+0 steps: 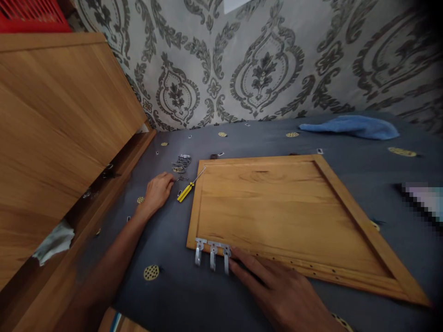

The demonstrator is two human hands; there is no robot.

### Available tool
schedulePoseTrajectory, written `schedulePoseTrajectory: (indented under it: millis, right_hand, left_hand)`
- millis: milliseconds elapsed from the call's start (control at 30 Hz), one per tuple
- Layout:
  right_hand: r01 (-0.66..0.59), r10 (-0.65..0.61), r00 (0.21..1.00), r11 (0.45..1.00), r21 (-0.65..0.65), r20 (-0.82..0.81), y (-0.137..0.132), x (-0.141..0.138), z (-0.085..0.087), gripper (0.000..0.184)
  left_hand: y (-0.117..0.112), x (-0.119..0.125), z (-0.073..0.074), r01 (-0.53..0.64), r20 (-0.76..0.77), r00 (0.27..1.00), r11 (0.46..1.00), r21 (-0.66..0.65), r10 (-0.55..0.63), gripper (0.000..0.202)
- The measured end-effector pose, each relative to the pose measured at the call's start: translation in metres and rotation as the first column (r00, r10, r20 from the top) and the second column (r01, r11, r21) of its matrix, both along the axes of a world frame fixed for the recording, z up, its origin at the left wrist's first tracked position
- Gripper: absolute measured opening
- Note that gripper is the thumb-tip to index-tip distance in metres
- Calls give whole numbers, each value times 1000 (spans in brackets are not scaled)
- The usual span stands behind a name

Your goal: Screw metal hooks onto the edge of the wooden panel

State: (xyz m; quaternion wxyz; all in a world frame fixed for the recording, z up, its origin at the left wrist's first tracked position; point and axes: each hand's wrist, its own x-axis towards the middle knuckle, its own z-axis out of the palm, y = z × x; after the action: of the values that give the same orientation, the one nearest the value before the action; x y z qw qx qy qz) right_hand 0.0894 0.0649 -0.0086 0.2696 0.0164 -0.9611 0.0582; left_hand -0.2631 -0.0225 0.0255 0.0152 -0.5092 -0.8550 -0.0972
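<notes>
Metal hooks (212, 262) — at tips of right fingers (254, 266)

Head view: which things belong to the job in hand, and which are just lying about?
Likely part of the job:
wooden panel
three metal hooks, by the right hand
yellow screwdriver
small metal pieces, by the left hand

Apparently just lying about:
blue cloth
red basket

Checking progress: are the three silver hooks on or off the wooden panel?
On: the hooks sit on the panel, curved ends past its edge. Fastened? Cannot tell.
</notes>
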Motion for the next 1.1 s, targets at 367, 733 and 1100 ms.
schedulePoseTrajectory:
  millis: [367, 733, 1100]
  right_hand:
    - [-21, 22, 1000, 999, 28, -5, 0, -1, 9, 50]
    - [14, -14, 995, 1000, -1, 94, -4, -1, 26, 36]
    - [33, -34, 989, 999, 15, 142, -4, -2, 22, 30]
  left_hand:
    - [-5, 1, 2, -9, 78, 997, 996, 85, 3, 32]
    - [-4, 68, 34, 100, 442, 870, 956, 275, -218, 17]
    - [-8, 138, 45, 358, 649, 632, 902, 240, -423, 9]
